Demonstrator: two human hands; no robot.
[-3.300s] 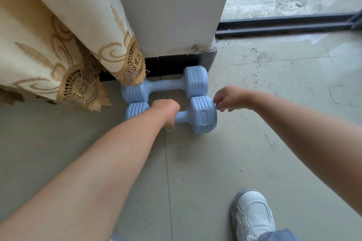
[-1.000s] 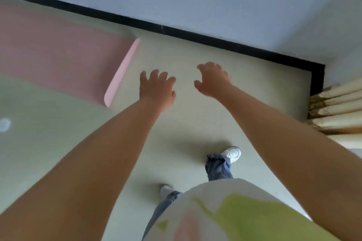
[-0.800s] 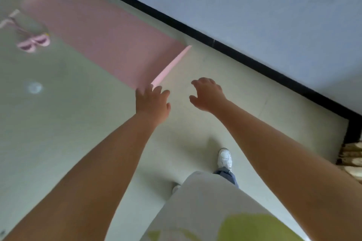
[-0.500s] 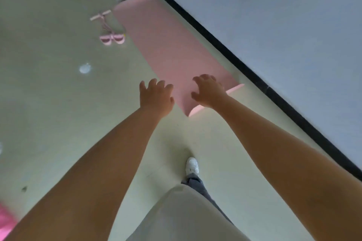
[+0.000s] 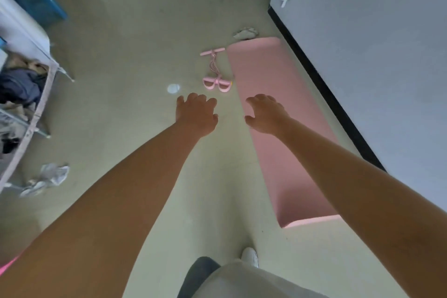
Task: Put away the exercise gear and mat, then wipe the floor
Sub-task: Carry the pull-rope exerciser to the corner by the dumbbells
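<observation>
1. Both our hands are empty: the left hand is held out with fingers loosely spread, and the right hand is out with fingers loosely curled, gripping nothing. They are apart from each other and touch nothing.

2. What could go wrong, in our judgement: the pink pedal puller lies just beside the mat's long left edge, so rolling the mat first could drag its cords. The mat runs close along the wall, so a roll started crooked may skew against the black skirting.

3. A small pale round spot on the floor sits at ten o'clock from our left hand; we cannot tell what it is, but if wet it could mean a slip.

4. The pink mat lies flat and unrolled, stretching from five o'clock near our shoe to twelve o'clock. It looks smooth and foamy, with a paler near edge showing its thickness.

5. The puller, at twelve o'clock from our left hand, has a straight bar handle at its far end, thin cords, and two foot loops nearest us.

6. A crumpled grey cloth lies just beyond the mat's far end.
</observation>
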